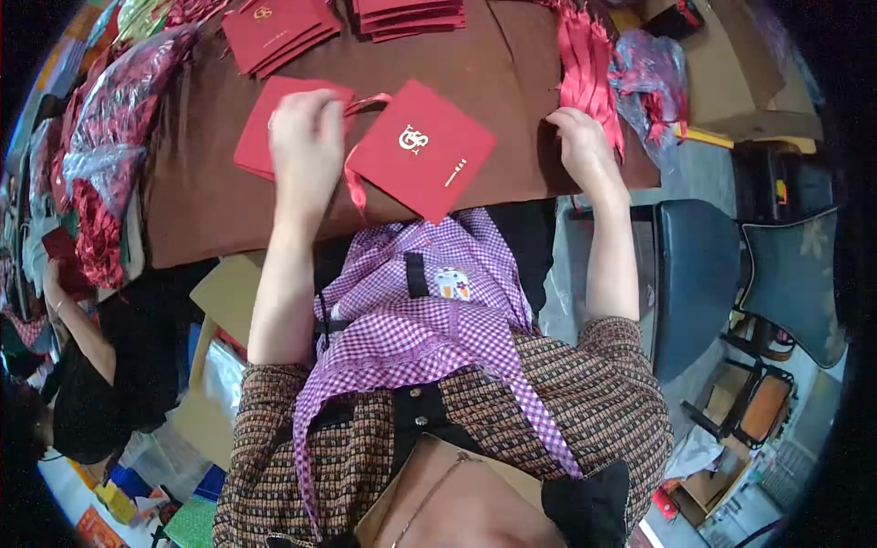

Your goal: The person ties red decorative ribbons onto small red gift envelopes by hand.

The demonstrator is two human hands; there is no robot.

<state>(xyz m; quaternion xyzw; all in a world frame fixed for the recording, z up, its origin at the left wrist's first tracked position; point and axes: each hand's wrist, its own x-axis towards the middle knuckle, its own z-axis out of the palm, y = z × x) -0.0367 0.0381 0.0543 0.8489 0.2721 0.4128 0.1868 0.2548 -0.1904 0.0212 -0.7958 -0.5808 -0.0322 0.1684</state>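
Note:
A red square card pouch (423,146) with gold lettering lies at an angle near the table's front edge, one corner over the edge. A pinkish-red ribbon (356,187) loops out at its left side. My left hand (308,132) is closed over another red pouch (258,137); the ribbon runs up to its fingertips, but what it grips is hidden. On the right, my right hand (585,151) has its fingers curled together beside a bundle of red ribbons (585,68). Anything between those fingers is too small to make out.
Stacks of red pouches (279,32) lie at the back of the brown-covered table (512,100). Plastic-wrapped bundles (123,100) sit at the left, near another person's hand (55,279). A dark chair (699,283) and cardboard boxes (740,73) stand on the right.

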